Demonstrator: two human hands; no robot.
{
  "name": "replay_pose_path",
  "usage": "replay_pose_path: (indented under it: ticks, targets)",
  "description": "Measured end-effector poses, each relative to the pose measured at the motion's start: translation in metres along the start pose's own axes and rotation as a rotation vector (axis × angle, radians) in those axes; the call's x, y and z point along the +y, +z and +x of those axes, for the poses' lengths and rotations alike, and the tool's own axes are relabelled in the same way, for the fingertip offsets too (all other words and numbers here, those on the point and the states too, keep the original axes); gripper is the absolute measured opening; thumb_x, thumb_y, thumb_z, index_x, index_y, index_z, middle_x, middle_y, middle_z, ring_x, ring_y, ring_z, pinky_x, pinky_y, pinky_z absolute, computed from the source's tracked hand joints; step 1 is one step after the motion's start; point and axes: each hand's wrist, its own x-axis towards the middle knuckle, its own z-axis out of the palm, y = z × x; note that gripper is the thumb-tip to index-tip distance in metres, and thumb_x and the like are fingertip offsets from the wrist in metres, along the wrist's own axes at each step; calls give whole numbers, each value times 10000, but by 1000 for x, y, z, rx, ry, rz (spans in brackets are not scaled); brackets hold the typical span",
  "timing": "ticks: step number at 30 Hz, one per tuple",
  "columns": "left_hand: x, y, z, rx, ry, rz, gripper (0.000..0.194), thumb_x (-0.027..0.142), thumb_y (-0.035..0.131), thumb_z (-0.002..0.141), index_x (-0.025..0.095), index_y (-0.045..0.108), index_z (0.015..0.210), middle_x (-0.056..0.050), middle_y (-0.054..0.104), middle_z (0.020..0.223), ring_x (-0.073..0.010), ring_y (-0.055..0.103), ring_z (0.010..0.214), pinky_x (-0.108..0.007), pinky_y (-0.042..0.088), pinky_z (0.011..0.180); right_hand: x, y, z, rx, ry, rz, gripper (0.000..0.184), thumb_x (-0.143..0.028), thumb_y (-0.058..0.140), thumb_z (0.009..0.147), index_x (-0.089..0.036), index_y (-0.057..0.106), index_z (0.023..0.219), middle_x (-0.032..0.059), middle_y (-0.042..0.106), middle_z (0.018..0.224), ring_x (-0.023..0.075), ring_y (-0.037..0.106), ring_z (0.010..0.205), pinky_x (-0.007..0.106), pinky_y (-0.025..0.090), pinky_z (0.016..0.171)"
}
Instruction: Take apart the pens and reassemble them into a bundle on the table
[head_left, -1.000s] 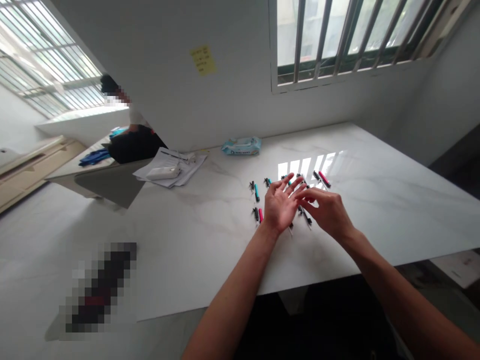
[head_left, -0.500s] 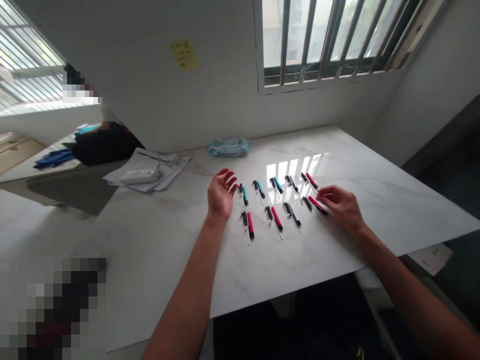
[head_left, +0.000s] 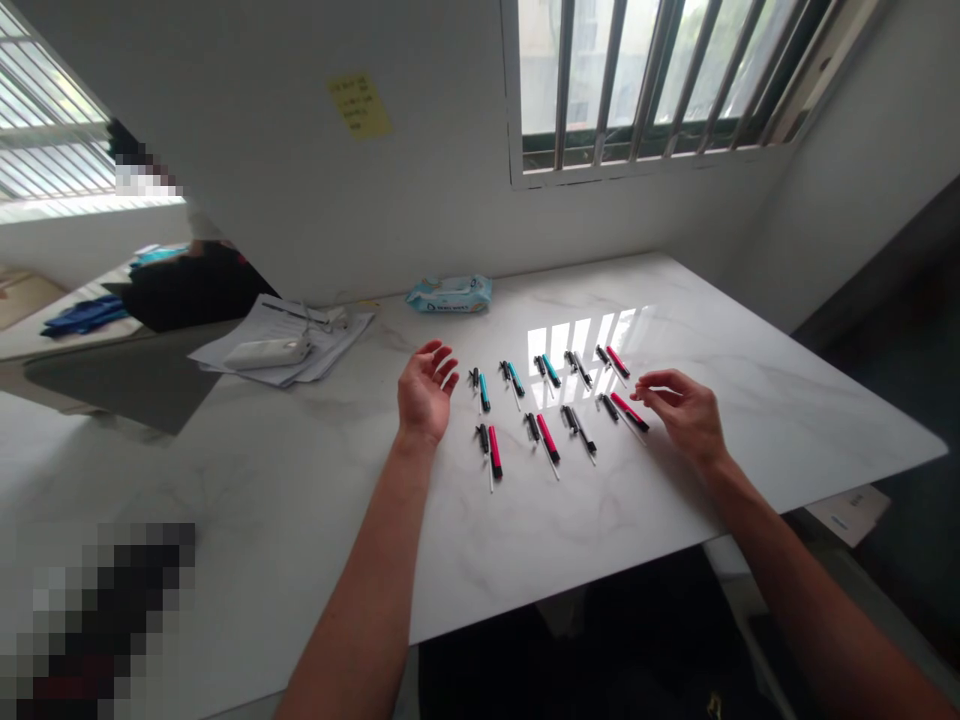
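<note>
Disassembled pens lie in two rows on the white marbled table [head_left: 315, 520], each set a black clipped part, a longer barrel and a thin white stick like a refill. Teal barrels [head_left: 484, 392] fill the left of the back row; pink barrels [head_left: 496, 452] and grey-black ones [head_left: 589, 438] make up the others. My left hand [head_left: 426, 395] is raised beside the left end of the rows, palm inward, fingers loosely spread, holding nothing. At the right end, my right hand [head_left: 684, 408] hovers near a pink barrel [head_left: 630, 411], fingers bent and thumb near the index finger, nothing visible between them.
A light blue wipes pack [head_left: 450, 295] rests against the wall. Papers [head_left: 277, 340] with a white device [head_left: 268, 353] on top lie at the left. A yellow note [head_left: 360, 105] is stuck to the wall. Beyond the partition, a person in dark clothing [head_left: 187, 285] is partly visible.
My right hand has drawn slightly away from the front-row pink barrel at the right end. My left hand has shifted slightly left, away from the pens. The camera view has shifted a little.
</note>
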Motion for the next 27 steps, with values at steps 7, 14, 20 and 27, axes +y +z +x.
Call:
replay_pose_path:
  ticks: [7,14,20,27]
  targets:
    - [-4,-1,2,29,-13,-10,285,337,686,691,225,735,949,-30,705,1017,-164,620,864,-285,444,763,1,-1,0,-10,35,7,436,-486,909,726,-208,768,1030,89,799,1032,295,797,912,439,678,846]
    - [-8,-3,5,38,-12,-2,275,330,690,681,227,733,933,-34,707,985,-169,611,838,-283,438,736,2,-2,-2,-23,-1,-16,345,-483,892,750,-213,789,937,67,808,912,286,795,859,440,671,834]
    - [-10,-4,5,35,-7,3,285,304,706,673,240,723,951,-21,695,950,-160,609,820,-281,433,728,1,1,-4,-51,-100,-89,269,-469,775,879,-248,836,1020,60,827,1013,296,786,974,480,628,963]
    - [-11,-6,6,37,-10,11,289,309,706,679,237,712,958,-20,686,945,-156,607,811,-280,430,726,-10,7,-4,-187,-286,-305,198,-423,697,953,-294,827,1029,29,827,994,272,787,914,430,636,864]
